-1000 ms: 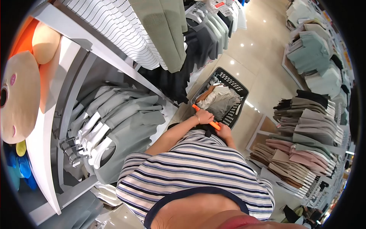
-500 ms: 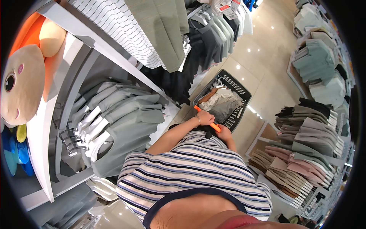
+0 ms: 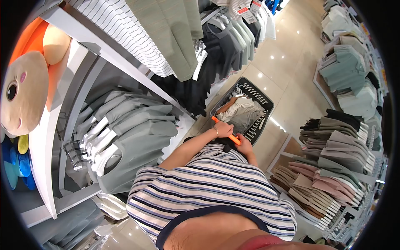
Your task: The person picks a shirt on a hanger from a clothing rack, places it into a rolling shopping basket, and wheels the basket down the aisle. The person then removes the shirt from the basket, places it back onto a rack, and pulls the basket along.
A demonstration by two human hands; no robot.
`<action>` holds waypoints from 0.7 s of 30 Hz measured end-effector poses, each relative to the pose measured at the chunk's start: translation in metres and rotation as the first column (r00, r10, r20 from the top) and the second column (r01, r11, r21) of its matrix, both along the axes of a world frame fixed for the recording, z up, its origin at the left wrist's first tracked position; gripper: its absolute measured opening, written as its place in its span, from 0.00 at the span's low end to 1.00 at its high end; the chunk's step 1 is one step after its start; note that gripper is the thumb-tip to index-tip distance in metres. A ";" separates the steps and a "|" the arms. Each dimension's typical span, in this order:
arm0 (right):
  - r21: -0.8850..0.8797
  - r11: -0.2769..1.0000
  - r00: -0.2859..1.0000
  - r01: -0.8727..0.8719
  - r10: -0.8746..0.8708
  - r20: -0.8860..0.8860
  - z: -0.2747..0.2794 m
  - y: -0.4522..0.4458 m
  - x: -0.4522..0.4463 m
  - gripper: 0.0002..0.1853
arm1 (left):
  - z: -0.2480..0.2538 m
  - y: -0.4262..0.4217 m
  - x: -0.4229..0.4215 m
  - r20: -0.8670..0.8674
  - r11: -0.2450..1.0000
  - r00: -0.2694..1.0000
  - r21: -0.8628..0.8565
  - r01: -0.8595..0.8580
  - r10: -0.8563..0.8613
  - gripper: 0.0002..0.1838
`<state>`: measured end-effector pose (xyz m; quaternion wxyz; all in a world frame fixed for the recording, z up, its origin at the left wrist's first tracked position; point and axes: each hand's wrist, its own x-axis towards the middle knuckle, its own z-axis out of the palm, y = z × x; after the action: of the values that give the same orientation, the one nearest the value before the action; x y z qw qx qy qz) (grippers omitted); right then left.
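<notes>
Left hand [image 3: 224, 129] (thin bracelet at wrist) and right hand [image 3: 244, 145] both grasp the smooth orange bar handle [image 3: 234, 139]. Directly ahead — a black rectangular shopping basket [image 3: 255, 92], walls perforated, containing crumpled cream and grey garments [image 3: 243, 111]. Farther out: glossy floor tiles [image 3: 287, 62].

I see a shirt [image 3: 212, 179] with white, black and blue stripes, a dark blue neck band [image 3: 214, 208], and a thin bracelet [image 3: 216, 131] round the left wrist [image 3: 212, 134].
</notes>
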<state>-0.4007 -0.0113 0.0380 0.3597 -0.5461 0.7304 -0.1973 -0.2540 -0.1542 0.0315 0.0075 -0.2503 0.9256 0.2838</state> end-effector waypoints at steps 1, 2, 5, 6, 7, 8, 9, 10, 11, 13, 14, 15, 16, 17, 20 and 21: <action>-0.009 1.000 1.000 0.004 -0.004 0.012 0.000 0.000 -0.001 0.31 | 0.000 -0.001 -0.001 0.020 1.000 1.000 0.010 0.003 -0.003 0.13; -0.019 1.000 1.000 0.007 -0.007 0.024 0.000 0.000 -0.002 0.34 | 0.001 -0.002 -0.002 0.024 0.999 1.000 0.033 -0.006 0.005 0.14; -0.073 0.997 1.000 -0.001 0.002 0.012 0.000 -0.001 -0.005 0.43 | 0.009 -0.005 -0.007 0.075 0.996 0.997 0.091 -0.026 0.019 0.23; -0.097 0.995 1.000 -0.007 0.007 0.000 0.002 -0.002 -0.005 0.46 | 0.014 -0.007 -0.009 0.120 0.994 0.993 0.101 -0.028 0.016 0.28; -0.063 0.998 1.000 -0.001 0.002 0.010 0.004 -0.003 -0.005 0.48 | 0.018 -0.009 -0.011 0.164 0.993 0.986 0.111 -0.030 0.011 0.33; -0.028 1.000 1.000 0.004 -0.003 0.021 0.006 -0.003 -0.005 0.50 | 0.020 -0.011 -0.012 0.147 0.987 0.989 0.157 -0.027 0.004 0.35; 0.007 1.000 0.999 0.009 -0.009 0.031 0.009 -0.004 -0.006 0.52 | 0.019 -0.012 -0.012 0.129 0.979 0.992 0.204 -0.024 -0.002 0.38; 0.024 1.000 0.998 0.013 -0.014 0.055 0.009 -0.005 -0.007 0.53 | 0.018 -0.014 -0.013 0.111 0.968 0.994 0.250 -0.020 -0.008 0.41; 0.041 0.999 0.997 0.017 -0.021 0.078 0.010 -0.006 -0.008 0.54 | 0.017 -0.015 -0.014 0.112 0.970 0.994 0.244 -0.011 -0.017 0.42; 0.025 0.999 0.993 0.028 -0.031 0.111 0.013 -0.005 -0.008 0.55 | 0.017 -0.015 -0.015 0.115 0.972 0.993 0.234 0.007 -0.034 0.44; -0.010 0.999 0.992 0.035 -0.034 0.121 0.014 -0.005 -0.007 0.55 | 0.017 -0.016 -0.016 0.148 0.970 0.987 0.242 0.026 -0.064 0.42; -0.045 0.998 0.991 0.043 -0.037 0.130 0.014 -0.004 -0.007 0.55 | 0.017 -0.018 -0.017 0.182 0.967 0.979 0.251 0.045 -0.093 0.41; -0.060 0.997 0.991 0.045 -0.037 0.131 0.014 -0.004 -0.007 0.55 | 0.019 -0.019 -0.018 0.216 0.964 0.969 0.260 0.063 -0.122 0.39; -0.074 0.996 0.991 0.048 -0.038 0.131 0.014 -0.004 -0.007 0.55 | 0.017 -0.020 -0.019 0.215 0.961 0.967 0.265 0.080 -0.140 0.37; -0.050 0.999 0.991 0.022 -0.015 0.131 0.023 -0.006 -0.006 0.54 | 0.006 -0.021 -0.019 0.200 0.955 0.962 0.267 0.128 -0.184 0.28; -0.029 1.000 0.991 0.008 -0.004 0.132 0.026 -0.006 -0.006 0.53 | 0.007 -0.020 -0.017 0.185 0.956 0.964 0.257 0.143 -0.193 0.25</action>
<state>-0.4063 -0.0170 0.0640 0.3983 -0.5352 0.7036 -0.2448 -0.2706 -0.1746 0.0383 0.1589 -0.1958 0.8962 0.3649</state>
